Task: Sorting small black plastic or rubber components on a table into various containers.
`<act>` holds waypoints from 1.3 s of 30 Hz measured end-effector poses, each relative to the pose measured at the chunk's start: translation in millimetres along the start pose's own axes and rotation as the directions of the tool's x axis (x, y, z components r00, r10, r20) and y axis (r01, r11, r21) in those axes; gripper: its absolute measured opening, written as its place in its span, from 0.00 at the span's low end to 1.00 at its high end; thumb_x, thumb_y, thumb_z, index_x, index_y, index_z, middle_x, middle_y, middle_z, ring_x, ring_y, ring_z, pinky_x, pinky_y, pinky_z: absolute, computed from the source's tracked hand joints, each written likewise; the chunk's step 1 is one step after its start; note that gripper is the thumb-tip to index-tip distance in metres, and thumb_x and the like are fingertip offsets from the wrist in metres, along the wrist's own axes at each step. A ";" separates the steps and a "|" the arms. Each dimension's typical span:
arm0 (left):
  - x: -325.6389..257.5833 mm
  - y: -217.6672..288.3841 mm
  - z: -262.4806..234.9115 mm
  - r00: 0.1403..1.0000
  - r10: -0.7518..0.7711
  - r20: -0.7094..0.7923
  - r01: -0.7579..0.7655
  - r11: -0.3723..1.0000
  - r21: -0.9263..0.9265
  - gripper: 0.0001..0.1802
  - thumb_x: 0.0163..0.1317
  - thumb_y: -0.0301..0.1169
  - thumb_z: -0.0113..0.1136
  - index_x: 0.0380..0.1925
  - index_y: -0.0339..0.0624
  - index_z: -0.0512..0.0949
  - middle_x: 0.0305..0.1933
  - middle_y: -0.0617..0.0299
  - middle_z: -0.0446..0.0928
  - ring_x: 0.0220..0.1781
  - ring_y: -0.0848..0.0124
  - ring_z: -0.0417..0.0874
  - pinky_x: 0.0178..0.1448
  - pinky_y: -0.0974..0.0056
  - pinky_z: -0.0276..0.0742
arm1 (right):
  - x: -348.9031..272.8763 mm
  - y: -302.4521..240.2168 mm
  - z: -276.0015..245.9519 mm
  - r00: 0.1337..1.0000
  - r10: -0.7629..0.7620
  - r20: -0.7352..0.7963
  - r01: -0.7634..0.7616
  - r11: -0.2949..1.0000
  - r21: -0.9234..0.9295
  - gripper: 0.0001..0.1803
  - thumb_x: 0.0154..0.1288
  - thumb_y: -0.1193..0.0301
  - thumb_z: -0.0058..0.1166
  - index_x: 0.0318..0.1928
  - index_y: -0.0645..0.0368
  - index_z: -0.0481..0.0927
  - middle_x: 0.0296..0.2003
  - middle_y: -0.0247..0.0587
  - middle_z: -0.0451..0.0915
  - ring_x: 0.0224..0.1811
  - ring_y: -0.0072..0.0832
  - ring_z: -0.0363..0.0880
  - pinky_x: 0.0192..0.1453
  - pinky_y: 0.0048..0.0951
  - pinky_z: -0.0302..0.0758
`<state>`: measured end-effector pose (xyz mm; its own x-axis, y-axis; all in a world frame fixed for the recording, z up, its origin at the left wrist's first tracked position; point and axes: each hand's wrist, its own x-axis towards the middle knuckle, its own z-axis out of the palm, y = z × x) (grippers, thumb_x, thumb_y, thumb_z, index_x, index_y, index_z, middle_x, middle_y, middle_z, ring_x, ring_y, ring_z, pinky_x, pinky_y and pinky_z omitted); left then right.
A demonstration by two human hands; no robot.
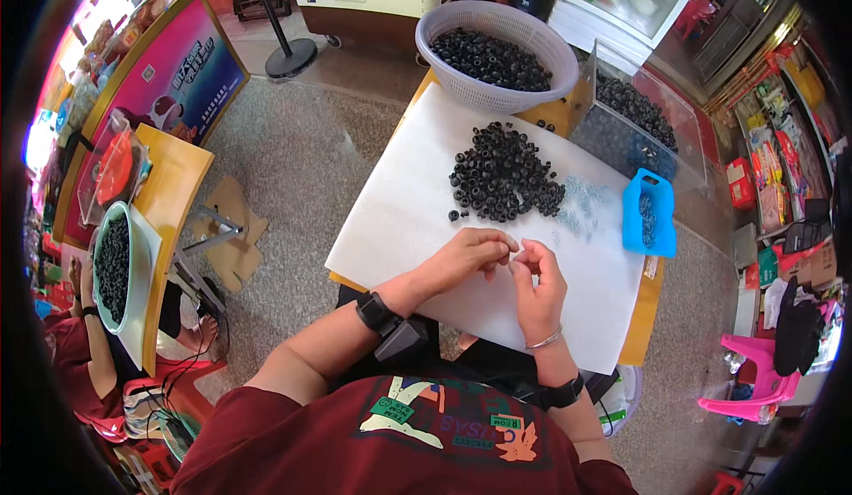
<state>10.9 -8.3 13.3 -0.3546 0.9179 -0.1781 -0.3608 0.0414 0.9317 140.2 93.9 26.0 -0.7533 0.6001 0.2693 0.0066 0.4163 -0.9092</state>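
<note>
My left hand (472, 253) and my right hand (540, 289) meet fingertip to fingertip above the near part of a white sheet (399, 206) on a table. Both are closed in a pinch, and what they hold is too small or hidden to make out. Just beyond them lies a heap of small black round parts (501, 171), some showing a hole. To its right are scattered tiny clear bluish pieces (581, 204). A blue plastic scoop tray (632, 215) with similar small pieces rests at the sheet's right edge.
A pale plastic basket (426, 42) full of black parts stands at the far edge, beside a clear bin (612, 144) holding more. At left, another person sits by a side table (169, 175) with a green basin (135, 264). A pink stool (754, 380) stands right.
</note>
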 end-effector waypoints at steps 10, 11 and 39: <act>3.2 -2.7 0.9 0.991 0.036 -0.128 -0.056 0.986 -0.154 0.09 0.68 0.31 0.46 0.38 0.39 0.75 0.29 0.70 0.69 0.28 0.79 0.68 0.35 0.73 0.68 | 19.6 -8.1 -0.9 0.983 -0.177 0.051 0.182 0.977 -0.115 0.11 0.58 0.82 0.51 0.42 0.62 0.77 0.35 0.43 0.77 0.35 0.31 0.77 0.38 0.26 0.74; 3.0 -2.5 2.2 0.993 0.036 -0.114 -0.053 0.987 -0.150 0.10 0.68 0.31 0.47 0.38 0.38 0.75 0.30 0.69 0.70 0.29 0.79 0.69 0.35 0.73 0.68 | 21.8 -9.6 -0.5 0.981 -0.188 0.049 0.193 0.974 -0.121 0.10 0.58 0.82 0.51 0.42 0.62 0.77 0.35 0.43 0.76 0.36 0.32 0.76 0.38 0.27 0.74; 8.8 -0.8 -10.3 0.997 0.054 -0.060 -0.052 0.998 0.034 0.13 0.67 0.31 0.51 0.46 0.33 0.75 0.37 0.64 0.76 0.33 0.78 0.75 0.42 0.71 0.74 | 192.2 15.0 -93.6 0.825 -0.551 -0.128 0.363 0.689 -0.627 0.10 0.54 0.75 0.55 0.40 0.59 0.79 0.34 0.42 0.77 0.37 0.36 0.74 0.46 0.36 0.70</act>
<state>-0.8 -4.3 7.7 -0.4248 0.8933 -0.1466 -0.3121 0.0075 0.9500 57.0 279.4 93.8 -0.5404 0.3534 0.7636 0.1438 0.9330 -0.3300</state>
